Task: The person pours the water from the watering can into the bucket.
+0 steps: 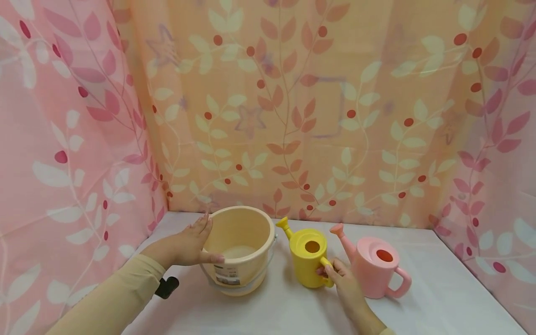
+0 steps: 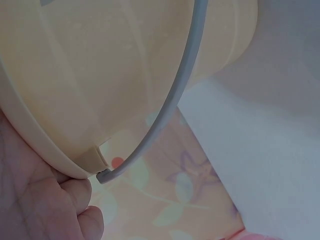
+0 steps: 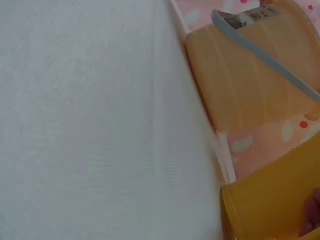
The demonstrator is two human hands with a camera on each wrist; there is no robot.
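Observation:
A cream bucket (image 1: 239, 251) with a grey handle (image 2: 182, 75) stands upright on the left of the table. Against its left rim rests my left hand (image 1: 186, 243), fingers extended and thumb along the front edge; the left wrist view has the palm right at the rim. To the right is a yellow watering can (image 1: 307, 265), its spout pointing toward the bucket. My right hand (image 1: 344, 281) grips that can's handle, with part of the grip hidden. Just beyond this hand stands a pink watering can (image 1: 372, 274), its spout also to the left.
The white table surface (image 1: 289, 309) ends at a back wall of orange leaf-patterned cloth (image 1: 293, 139). Pink patterned cloth (image 1: 83, 153) hangs on both sides. A black object (image 1: 166, 287) shows below my left wrist.

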